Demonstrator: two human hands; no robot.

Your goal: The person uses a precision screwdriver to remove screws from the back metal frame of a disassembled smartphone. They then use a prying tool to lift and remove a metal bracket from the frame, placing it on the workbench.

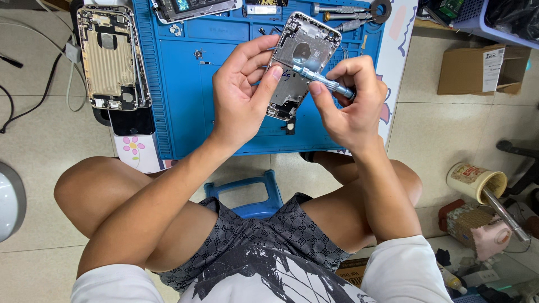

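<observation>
My left hand (242, 90) grips a silver phone housing (306, 53) by its left edge, inner side up, tilted above a blue work mat (185, 84). My right hand (351, 104) pinches a light-blue precision screwdriver (325, 83), its tip resting on the housing's inside near my left thumb. A small black part hangs at the housing's lower end.
A second opened gold-toned phone shell (112, 59) lies left of the mat on a black phone. More screwdrivers (342, 10) and another phone part (191, 8) sit at the mat's far edge. A cardboard box (477, 70) and a cup (477, 182) stand on the floor to the right. A blue stool (247, 193) is under me.
</observation>
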